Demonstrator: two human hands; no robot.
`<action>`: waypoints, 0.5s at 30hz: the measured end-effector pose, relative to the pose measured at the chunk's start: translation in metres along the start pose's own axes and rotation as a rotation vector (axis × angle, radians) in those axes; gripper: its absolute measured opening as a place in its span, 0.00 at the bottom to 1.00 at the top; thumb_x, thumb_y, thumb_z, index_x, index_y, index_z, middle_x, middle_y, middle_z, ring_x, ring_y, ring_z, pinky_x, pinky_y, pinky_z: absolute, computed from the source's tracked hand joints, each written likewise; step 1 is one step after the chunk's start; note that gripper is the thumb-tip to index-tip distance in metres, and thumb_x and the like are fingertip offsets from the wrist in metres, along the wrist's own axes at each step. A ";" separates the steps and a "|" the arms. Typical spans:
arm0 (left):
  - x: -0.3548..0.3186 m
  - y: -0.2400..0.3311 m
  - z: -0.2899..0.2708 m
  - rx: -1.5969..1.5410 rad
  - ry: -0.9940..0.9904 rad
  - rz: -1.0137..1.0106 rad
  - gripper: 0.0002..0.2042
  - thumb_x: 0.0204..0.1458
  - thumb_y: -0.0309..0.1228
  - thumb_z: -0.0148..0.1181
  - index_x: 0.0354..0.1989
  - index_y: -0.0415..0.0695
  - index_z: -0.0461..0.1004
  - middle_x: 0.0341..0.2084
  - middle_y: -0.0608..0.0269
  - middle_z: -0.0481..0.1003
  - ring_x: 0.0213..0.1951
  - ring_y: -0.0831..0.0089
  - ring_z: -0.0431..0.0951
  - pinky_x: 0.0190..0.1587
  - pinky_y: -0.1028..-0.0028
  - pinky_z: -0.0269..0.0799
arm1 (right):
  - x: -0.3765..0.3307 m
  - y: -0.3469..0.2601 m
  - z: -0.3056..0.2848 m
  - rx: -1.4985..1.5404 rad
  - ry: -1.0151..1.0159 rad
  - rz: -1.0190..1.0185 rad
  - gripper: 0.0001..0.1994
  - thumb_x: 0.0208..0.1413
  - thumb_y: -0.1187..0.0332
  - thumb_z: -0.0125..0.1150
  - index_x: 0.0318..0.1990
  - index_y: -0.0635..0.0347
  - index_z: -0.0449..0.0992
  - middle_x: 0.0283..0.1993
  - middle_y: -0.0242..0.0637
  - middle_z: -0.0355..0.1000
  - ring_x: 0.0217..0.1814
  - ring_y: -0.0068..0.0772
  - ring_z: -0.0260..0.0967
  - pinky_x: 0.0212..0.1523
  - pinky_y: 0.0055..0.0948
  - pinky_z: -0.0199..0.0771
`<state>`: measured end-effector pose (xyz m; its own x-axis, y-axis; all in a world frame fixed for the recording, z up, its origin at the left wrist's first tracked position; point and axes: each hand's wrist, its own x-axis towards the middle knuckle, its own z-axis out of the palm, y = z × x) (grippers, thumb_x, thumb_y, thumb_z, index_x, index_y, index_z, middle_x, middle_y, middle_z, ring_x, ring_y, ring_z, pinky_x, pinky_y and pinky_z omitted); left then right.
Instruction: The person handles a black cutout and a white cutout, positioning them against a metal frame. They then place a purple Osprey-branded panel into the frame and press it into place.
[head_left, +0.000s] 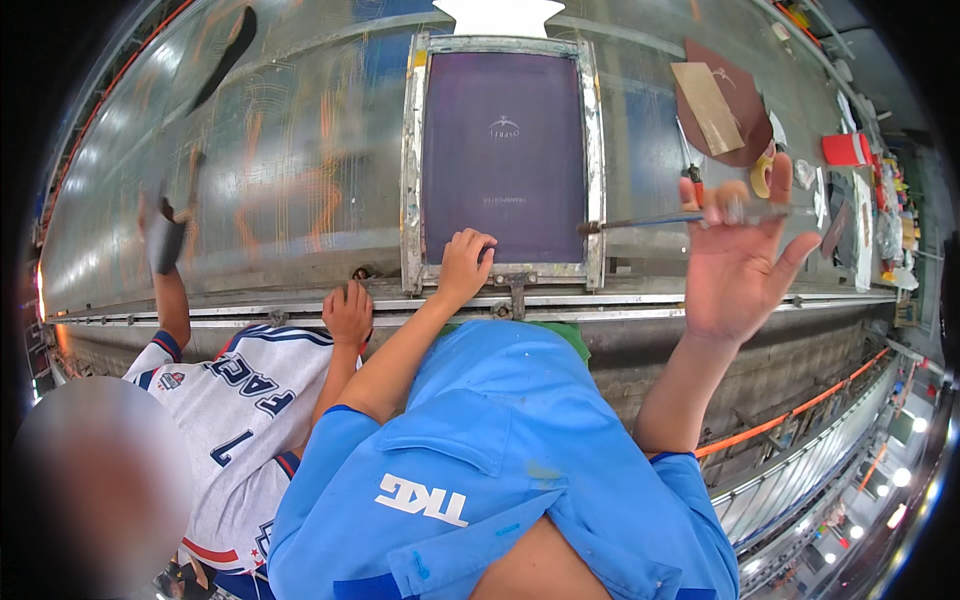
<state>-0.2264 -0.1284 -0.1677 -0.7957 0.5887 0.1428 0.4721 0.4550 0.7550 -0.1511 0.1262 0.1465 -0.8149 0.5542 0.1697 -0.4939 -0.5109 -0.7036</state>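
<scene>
On the table (300, 170), our left hand (465, 262) presses flat on the screen frame (503, 272) while our right hand (735, 265) pinches a thin brush (650, 220).

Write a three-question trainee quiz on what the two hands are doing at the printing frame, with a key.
1. True or false: the left hand rests on the bottom rail of the metal screen frame.
2. What does the right hand hold?
A. a long thin rod-like tool
B. the red box
C. the tape roll
3. Fill in: the mesh inside the frame is ____ in colour.

Key
1. True: its fingers lie on the frame's lower edge.
2. A: the tool runs from the hand toward the frame's right rail.
3. Purple.
</scene>
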 end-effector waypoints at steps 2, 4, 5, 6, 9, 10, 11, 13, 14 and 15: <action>-0.008 -0.003 0.003 0.027 0.006 -0.005 0.07 0.54 0.26 0.61 0.41 0.45 0.77 0.38 0.60 0.74 0.43 0.57 0.74 0.47 0.59 0.69 | -0.007 -0.007 0.008 -0.021 0.003 -0.016 0.21 0.74 0.49 0.39 0.55 0.57 0.68 0.37 0.32 0.57 0.41 0.32 0.55 0.59 0.43 0.57; -0.011 -0.004 0.003 0.049 0.004 -0.003 0.07 0.55 0.26 0.60 0.41 0.45 0.77 0.38 0.59 0.74 0.43 0.57 0.74 0.47 0.59 0.69 | -0.007 -0.020 -0.004 -0.037 -0.055 -0.002 0.18 0.74 0.54 0.36 0.43 0.57 0.68 0.36 0.33 0.57 0.39 0.31 0.54 0.56 0.41 0.58; -0.011 -0.004 0.005 0.048 0.002 -0.011 0.06 0.55 0.27 0.60 0.40 0.45 0.77 0.37 0.60 0.74 0.43 0.57 0.74 0.46 0.59 0.69 | -0.009 -0.023 -0.008 -0.072 -0.081 0.027 0.16 0.74 0.56 0.38 0.38 0.56 0.66 0.34 0.32 0.56 0.39 0.31 0.53 0.56 0.40 0.57; -0.010 -0.004 0.006 0.046 -0.001 -0.020 0.05 0.55 0.27 0.60 0.39 0.46 0.77 0.37 0.60 0.74 0.42 0.57 0.74 0.46 0.59 0.69 | -0.010 -0.026 -0.013 -0.107 -0.106 0.056 0.15 0.73 0.57 0.39 0.34 0.54 0.63 0.33 0.32 0.54 0.39 0.31 0.53 0.56 0.39 0.56; -0.008 -0.006 0.009 0.068 -0.050 -0.022 0.03 0.56 0.29 0.60 0.37 0.46 0.78 0.35 0.61 0.75 0.41 0.57 0.74 0.44 0.59 0.69 | -0.024 -0.023 -0.019 -0.222 -0.064 0.130 0.22 0.71 0.58 0.43 0.22 0.52 0.55 0.28 0.31 0.49 0.38 0.33 0.51 0.54 0.37 0.54; -0.008 -0.007 0.010 0.079 -0.074 -0.018 0.03 0.56 0.29 0.60 0.36 0.46 0.78 0.34 0.62 0.75 0.40 0.57 0.74 0.44 0.59 0.69 | -0.032 -0.018 -0.022 -0.295 -0.071 0.140 0.22 0.71 0.57 0.43 0.22 0.52 0.55 0.27 0.31 0.49 0.37 0.33 0.51 0.53 0.37 0.55; -0.010 -0.009 0.008 0.067 -0.055 -0.019 0.03 0.57 0.31 0.60 0.35 0.46 0.78 0.32 0.63 0.75 0.39 0.58 0.74 0.43 0.58 0.68 | -0.040 -0.010 -0.028 -0.362 -0.084 0.157 0.23 0.71 0.56 0.43 0.21 0.52 0.55 0.27 0.31 0.49 0.37 0.33 0.51 0.52 0.37 0.55; -0.010 -0.010 0.009 0.065 -0.083 -0.039 0.05 0.57 0.33 0.61 0.34 0.47 0.78 0.32 0.63 0.75 0.39 0.58 0.73 0.43 0.59 0.68 | -0.057 0.006 -0.039 -0.386 -0.089 0.223 0.24 0.71 0.56 0.46 0.20 0.53 0.56 0.25 0.30 0.50 0.35 0.33 0.50 0.50 0.36 0.55; -0.011 -0.009 0.006 0.068 -0.093 -0.051 0.05 0.57 0.34 0.62 0.34 0.47 0.78 0.32 0.63 0.75 0.39 0.59 0.73 0.43 0.59 0.67 | -0.065 0.016 -0.042 -0.339 -0.090 0.277 0.24 0.71 0.56 0.49 0.20 0.54 0.57 0.24 0.30 0.50 0.34 0.32 0.50 0.48 0.35 0.56; -0.010 -0.005 0.004 0.074 -0.114 -0.050 0.06 0.57 0.36 0.62 0.33 0.47 0.78 0.31 0.64 0.74 0.39 0.59 0.73 0.43 0.59 0.67 | -0.073 0.024 -0.047 -0.349 -0.111 0.329 0.25 0.71 0.57 0.49 0.18 0.54 0.57 0.23 0.30 0.51 0.33 0.32 0.49 0.46 0.34 0.55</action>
<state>-0.2191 -0.1335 -0.1756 -0.7729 0.6339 0.0291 0.4628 0.5317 0.7093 -0.0890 0.1041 0.0847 -0.9473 0.3176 -0.0410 -0.0896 -0.3858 -0.9182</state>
